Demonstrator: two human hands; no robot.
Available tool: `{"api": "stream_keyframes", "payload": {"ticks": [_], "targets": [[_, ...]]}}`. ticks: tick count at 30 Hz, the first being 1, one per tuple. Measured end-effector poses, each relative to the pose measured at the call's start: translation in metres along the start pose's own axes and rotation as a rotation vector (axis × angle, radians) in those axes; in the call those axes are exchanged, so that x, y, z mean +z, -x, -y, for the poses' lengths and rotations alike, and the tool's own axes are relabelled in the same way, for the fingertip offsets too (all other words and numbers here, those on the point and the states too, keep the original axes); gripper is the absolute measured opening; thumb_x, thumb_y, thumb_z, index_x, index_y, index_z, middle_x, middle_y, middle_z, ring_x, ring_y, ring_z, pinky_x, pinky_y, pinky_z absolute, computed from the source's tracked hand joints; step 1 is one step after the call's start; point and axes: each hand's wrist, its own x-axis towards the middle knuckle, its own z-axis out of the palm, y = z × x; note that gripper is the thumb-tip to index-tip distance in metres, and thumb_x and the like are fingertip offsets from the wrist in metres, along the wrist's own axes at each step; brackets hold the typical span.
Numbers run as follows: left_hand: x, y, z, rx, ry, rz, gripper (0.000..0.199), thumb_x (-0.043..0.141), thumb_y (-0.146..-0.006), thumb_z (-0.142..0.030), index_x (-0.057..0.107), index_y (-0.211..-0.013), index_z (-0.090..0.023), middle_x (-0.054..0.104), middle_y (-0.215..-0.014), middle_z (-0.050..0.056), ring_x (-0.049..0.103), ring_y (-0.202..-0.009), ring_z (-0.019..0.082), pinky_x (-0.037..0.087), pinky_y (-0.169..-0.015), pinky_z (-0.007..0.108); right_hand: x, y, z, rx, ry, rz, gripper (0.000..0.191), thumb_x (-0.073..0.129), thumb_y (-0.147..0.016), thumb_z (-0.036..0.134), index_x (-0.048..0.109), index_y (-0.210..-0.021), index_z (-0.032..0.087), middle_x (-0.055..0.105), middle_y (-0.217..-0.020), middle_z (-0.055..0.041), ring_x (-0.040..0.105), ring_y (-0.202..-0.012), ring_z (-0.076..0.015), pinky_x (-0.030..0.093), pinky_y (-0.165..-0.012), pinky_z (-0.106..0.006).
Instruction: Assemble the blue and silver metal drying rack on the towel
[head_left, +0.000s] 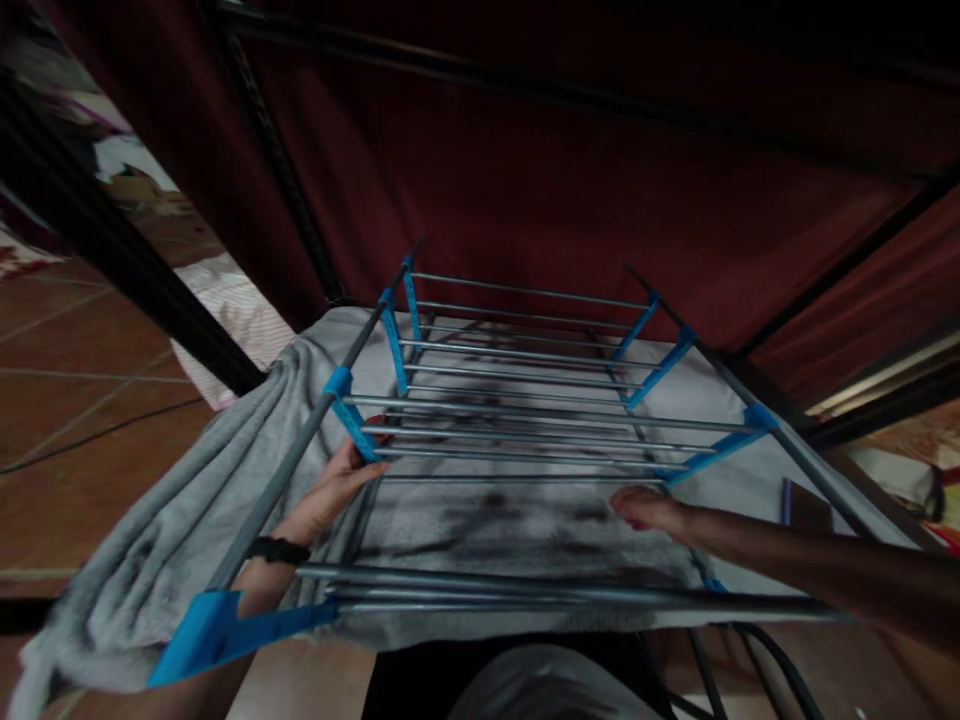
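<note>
A rack of grey metal tubes with blue plastic connectors, like a shoe rack, lies on a grey blanket. My left hand, with a dark band on its wrist, reaches through the left side. Its fingers close around a blue connector where several crossbars meet the frame. Inside the right side, my right hand is just below the lowest crossbar of that shelf, its fingers curled in. Whether it holds anything is hidden. Nearest me, the front bars run from a larger blue corner piece.
Dark red cloth hangs behind the rack within a black metal frame. Tiled floor lies at the left, with a striped cloth and a cable. A dark flat object rests on the blanket at the right.
</note>
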Motion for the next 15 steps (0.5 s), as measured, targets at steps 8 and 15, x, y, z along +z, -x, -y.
{"api": "stream_keyframes", "payload": {"ticks": [8, 15], "targets": [[-0.019, 0.013, 0.037, 0.038, -0.187, 0.195, 0.061, 0.068, -0.075, -0.027, 0.052, -0.134, -0.024, 0.063, -0.132, 0.009, 0.062, -0.115, 0.025, 0.047, -0.107, 0.046, 0.093, -0.045, 0.092, -0.618, 0.614, -0.051, 0.047, 0.038, -0.088, 0.010, 0.059, -0.129, 0.018, 0.062, -0.129, -0.0121, 0.055, -0.122, -0.0241, 0.038, -0.109, -0.041], [-0.012, 0.009, 0.054, 0.099, -0.331, 0.115, 0.050, 0.066, -0.074, -0.024, 0.056, -0.123, -0.021, 0.064, -0.118, 0.007, 0.059, -0.112, 0.025, 0.045, -0.106, 0.046, 0.105, -0.077, 0.105, -0.529, 0.554, 0.076, 0.041, 0.033, -0.098, 0.023, 0.059, -0.130, 0.019, 0.066, -0.127, -0.0142, 0.061, -0.117, -0.0261, 0.043, -0.100, -0.040]]}}
